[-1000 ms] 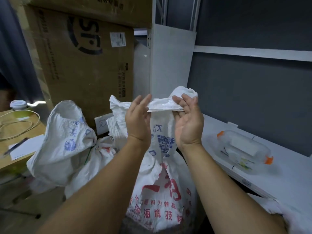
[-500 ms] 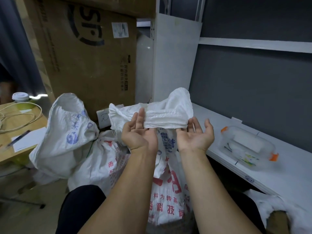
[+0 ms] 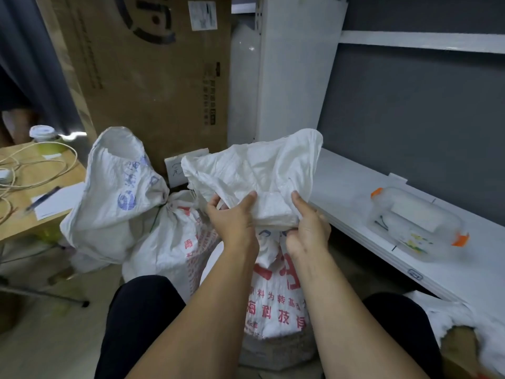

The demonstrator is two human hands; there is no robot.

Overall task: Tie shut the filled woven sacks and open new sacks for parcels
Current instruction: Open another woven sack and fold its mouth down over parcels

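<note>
While the person sits with the red-printed sack standing on the floor between the knees, both hands hold its loose white top, which is bunched and lifted above the filled body. The left hand grips the cloth with fingers curled under and the thumb lying over a fold. The right hand pinches the same bunch just beside it, fingers closed on the cloth from the right. Left of this sack, and touching it, a second sack with red print slumps on the floor. Farther left, the blue-printed sack stands with its mouth open and sagging. A big cardboard box rises behind them at the far side, next to a white panel. To the right, a white shelf carries a clear plastic box with orange clips. At the far left, a wooden desk holds a coiled cable, a pen on paper, and a cup.
</note>
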